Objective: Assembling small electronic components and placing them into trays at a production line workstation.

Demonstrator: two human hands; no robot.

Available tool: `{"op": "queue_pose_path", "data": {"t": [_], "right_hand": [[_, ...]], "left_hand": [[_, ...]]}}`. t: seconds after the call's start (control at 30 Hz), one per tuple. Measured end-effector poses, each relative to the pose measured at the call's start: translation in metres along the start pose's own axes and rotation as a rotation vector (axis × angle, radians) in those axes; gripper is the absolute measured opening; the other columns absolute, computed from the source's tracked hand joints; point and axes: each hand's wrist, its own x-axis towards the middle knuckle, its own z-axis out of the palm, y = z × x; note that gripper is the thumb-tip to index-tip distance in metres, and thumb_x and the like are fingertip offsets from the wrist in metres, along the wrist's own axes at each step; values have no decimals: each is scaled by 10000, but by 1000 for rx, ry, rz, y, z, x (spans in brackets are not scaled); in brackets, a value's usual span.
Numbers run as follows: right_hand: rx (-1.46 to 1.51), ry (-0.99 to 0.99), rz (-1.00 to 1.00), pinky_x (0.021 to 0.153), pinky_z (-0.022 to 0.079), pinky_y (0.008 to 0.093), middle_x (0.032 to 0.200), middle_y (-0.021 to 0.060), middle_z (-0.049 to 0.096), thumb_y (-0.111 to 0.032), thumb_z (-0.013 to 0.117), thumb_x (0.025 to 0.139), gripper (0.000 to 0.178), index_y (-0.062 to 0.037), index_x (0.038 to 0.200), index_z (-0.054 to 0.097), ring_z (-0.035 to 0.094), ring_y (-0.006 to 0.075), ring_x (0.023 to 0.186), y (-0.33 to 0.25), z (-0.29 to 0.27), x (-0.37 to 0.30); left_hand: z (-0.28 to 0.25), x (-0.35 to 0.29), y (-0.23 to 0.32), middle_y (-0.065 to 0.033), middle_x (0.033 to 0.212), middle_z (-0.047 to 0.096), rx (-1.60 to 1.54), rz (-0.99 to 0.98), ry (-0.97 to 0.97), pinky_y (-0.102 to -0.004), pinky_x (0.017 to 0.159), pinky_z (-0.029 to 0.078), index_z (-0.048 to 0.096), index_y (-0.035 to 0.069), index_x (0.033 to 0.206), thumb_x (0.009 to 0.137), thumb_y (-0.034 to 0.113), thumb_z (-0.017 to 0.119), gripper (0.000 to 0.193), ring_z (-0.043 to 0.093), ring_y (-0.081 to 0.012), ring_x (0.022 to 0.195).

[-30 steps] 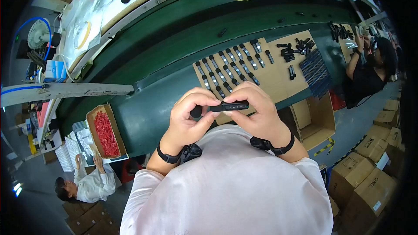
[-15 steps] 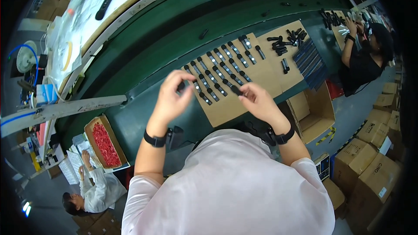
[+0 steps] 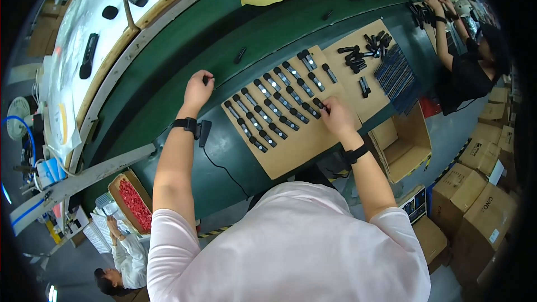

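Observation:
Rows of small microphone-like devices [image 3: 272, 108], grey with rounded black heads, lie slanted on a brown cardboard sheet [image 3: 279, 159]. At the right end of the nearer row, my right hand [image 3: 340, 117] pinches one of these devices [image 3: 318, 103] by its lower end; the fingers hide part of it. My left hand [image 3: 197, 90] is off to the left, over the edge of the green conveyor belt [image 3: 173, 61]. Its fingers are closed round a small black piece, mostly hidden, whose kind I cannot make out. Both wrists wear black bands.
On the cardboard's right part lie a heap of black devices [image 3: 366, 50] and a blue-black gridded tray [image 3: 396, 78]. An open carton [image 3: 411, 151] stands below the table edge. A red-filled box [image 3: 146, 190] is at left. Two co-workers [image 3: 475, 72] sit nearby. A black cable [image 3: 224, 170] crosses the table.
My left hand has moved away from the rows, left and toward the belt. My right hand has shifted slightly up and right, with a device in its fingers. The view has shifted.

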Motion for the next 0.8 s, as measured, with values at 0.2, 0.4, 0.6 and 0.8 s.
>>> {"op": "queue_pose_path", "data": {"t": [0.2,0.4,0.6,0.8], "right_hand": [[54,48,-52,727,504,408,980,116,600,-157,675,808,238,-73,1010,582,616,322,889,-1,-3,-8],[78,149,-132,673,488,345,936,122,580,-100,668,817,228,-40,1019,580,593,271,750,2,-22,-35],[151,149,-107,602,452,286,890,102,560,-33,642,820,208,-31,1018,580,523,200,644,-12,-44,-52],[231,167,-287,591,449,293,889,94,560,-19,639,813,226,-33,1031,583,532,194,656,-47,-49,-51]], "left_hand": [[36,24,-5,-150,849,630,-67,-48,-70,-379,749,494,629,21,915,780,135,659,180,621,-303,826],[68,38,-14,-113,762,622,20,-86,-56,-331,676,489,620,-8,891,773,154,711,220,603,-233,697],[71,39,-34,-131,826,643,-66,-136,-51,-363,738,494,628,18,920,768,174,702,230,624,-283,803],[40,12,-37,-85,726,620,-201,-202,95,-301,684,483,631,11,894,785,120,671,160,592,-187,687]]}}
